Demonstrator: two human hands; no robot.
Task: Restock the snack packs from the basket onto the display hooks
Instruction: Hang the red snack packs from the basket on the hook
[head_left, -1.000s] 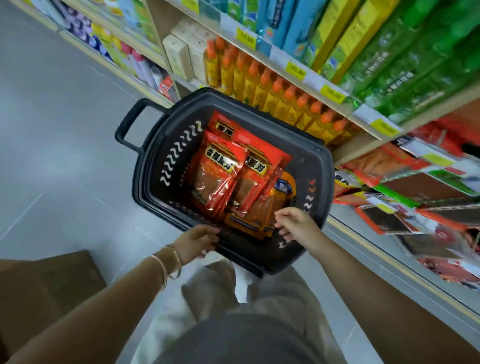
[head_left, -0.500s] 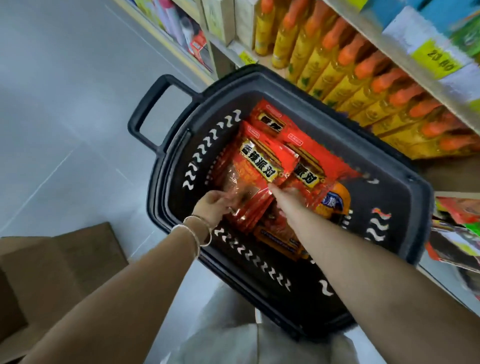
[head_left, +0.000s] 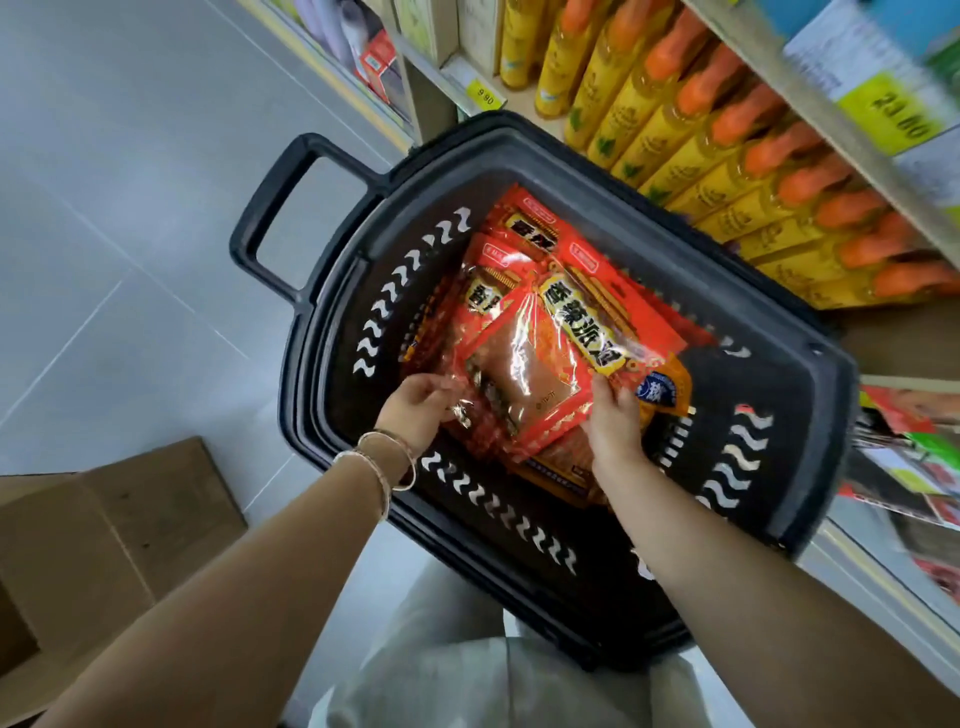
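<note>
**Both hands on the top snack pack in the basket**

A black basket (head_left: 332, 322) fills the middle of the frame, its handle (head_left: 275, 208) pointing to the upper left over the grey floor (head_left: 104, 208). Red snack packs (head_left: 524, 223) lie piled inside it. The top snack pack (head_left: 540, 364), red with a clear window, is tilted above the pile. The left hand (head_left: 421, 410), with bracelets (head_left: 384, 457) at the wrist, pinches its lower left corner with curled fingers. The right hand (head_left: 613, 415) grips its lower right edge. An orange pack (head_left: 670, 389) lies just beside the right hand. Yellow bottles (head_left: 727, 130) with orange caps line the shelf at the upper right. A cardboard box (head_left: 104, 545) sits at the lower left.
</note>
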